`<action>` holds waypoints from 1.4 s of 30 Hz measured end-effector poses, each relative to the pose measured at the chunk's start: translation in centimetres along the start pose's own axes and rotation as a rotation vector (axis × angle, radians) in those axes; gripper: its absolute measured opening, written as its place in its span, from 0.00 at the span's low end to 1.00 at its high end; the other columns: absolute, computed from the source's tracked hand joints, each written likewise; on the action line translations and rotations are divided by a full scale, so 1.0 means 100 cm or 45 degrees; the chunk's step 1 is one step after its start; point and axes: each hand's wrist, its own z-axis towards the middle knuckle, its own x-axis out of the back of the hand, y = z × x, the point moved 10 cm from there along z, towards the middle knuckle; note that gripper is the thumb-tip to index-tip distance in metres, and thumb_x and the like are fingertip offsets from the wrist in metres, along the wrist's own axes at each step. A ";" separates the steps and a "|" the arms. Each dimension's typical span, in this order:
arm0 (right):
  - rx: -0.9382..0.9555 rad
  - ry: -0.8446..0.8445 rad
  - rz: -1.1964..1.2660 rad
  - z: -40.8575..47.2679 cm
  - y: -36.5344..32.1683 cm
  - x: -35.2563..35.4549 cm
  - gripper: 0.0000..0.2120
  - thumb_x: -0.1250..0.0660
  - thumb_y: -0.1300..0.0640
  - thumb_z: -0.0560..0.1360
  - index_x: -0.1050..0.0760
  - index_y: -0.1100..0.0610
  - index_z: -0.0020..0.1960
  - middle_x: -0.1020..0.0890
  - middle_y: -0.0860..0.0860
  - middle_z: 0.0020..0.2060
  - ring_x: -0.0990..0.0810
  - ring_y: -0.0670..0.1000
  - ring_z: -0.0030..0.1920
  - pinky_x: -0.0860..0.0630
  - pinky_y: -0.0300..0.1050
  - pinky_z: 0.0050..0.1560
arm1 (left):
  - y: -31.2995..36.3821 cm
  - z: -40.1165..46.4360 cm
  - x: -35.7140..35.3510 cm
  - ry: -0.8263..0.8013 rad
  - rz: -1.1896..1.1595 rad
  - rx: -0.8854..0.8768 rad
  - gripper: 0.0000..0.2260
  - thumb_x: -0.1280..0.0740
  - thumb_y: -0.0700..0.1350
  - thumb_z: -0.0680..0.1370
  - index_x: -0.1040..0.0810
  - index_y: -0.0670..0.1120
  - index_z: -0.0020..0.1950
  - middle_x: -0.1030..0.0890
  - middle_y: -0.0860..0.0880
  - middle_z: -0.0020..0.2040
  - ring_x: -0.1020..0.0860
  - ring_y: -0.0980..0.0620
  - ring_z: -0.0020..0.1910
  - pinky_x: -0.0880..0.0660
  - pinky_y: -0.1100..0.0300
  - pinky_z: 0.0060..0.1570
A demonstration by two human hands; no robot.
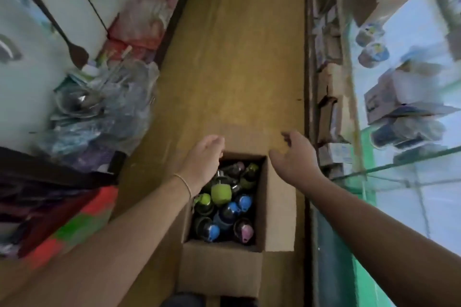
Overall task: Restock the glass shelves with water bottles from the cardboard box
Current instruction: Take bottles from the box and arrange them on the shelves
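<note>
**Hands loose over the open box**

Both hands hover at the far end of the box (222,269), holding nothing. Left hand (203,157) sits over the rim at the 10 o'clock corner, fingers loosely bent downward; whether they touch the cardboard is unclear. Right hand (295,154) hangs at the 1 o'clock corner above the side flap (279,207), fingers spread and slack, thumb apart. A thin bracelet (183,183) circles the left wrist.

Bottles (224,207) stand packed upright inside the box on the floor (232,57), with caps in green, blue and pink. All four flaps are folded outward.

Clutter lines the aisle. At 9 o'clock lie clear plastic bags (104,112) of goods, and at 8 o'clock a striped red and green bundle (74,222). At 3 o'clock the glass shelves (399,167) jut toward the box, their edge just beside the right forearm. Boxed goods (389,104) and dark stacked items sit on the shelving further up, blurred.
</note>
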 end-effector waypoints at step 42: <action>-0.544 -0.375 0.407 0.090 0.159 -0.352 0.20 0.19 0.45 0.58 0.19 0.53 0.44 0.17 0.48 0.38 0.18 0.49 0.41 0.20 0.45 0.40 | -0.321 0.104 -0.019 0.083 -0.303 0.779 0.18 0.46 0.54 0.83 0.32 0.47 0.69 0.29 0.45 0.64 0.28 0.45 0.60 0.24 0.56 0.41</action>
